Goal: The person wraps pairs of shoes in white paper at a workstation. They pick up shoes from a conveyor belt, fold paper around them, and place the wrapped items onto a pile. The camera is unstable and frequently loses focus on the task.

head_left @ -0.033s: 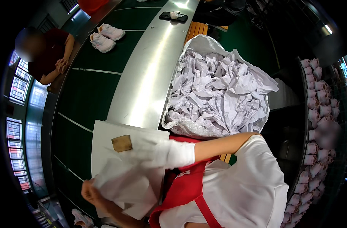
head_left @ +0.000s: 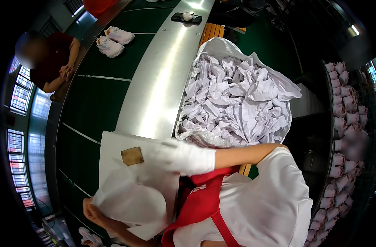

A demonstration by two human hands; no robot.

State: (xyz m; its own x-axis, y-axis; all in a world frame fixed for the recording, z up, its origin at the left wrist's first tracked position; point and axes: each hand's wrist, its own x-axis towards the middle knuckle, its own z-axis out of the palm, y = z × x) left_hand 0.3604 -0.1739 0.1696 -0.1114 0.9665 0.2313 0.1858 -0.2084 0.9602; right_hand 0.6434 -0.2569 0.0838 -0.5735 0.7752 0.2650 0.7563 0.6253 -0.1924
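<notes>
Left hand (head_left: 91,212): grips paper sheet (head_left: 132,197) from below.
Right hand (head_left: 175,156): gloved, blurred; grip unclear.
Risk: thin sheet tears or slips off worktop (head_left: 155,90) edge.

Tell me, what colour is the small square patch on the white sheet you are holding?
The square patch is tan-brown, seen in the head view.

A shoe factory line: a green conveyor belt (head_left: 101,107) carries white sneakers (head_left: 114,40), with racks of pink shoes (head_left: 344,119) and a sack of crumpled stuffing paper (head_left: 237,99).
</notes>
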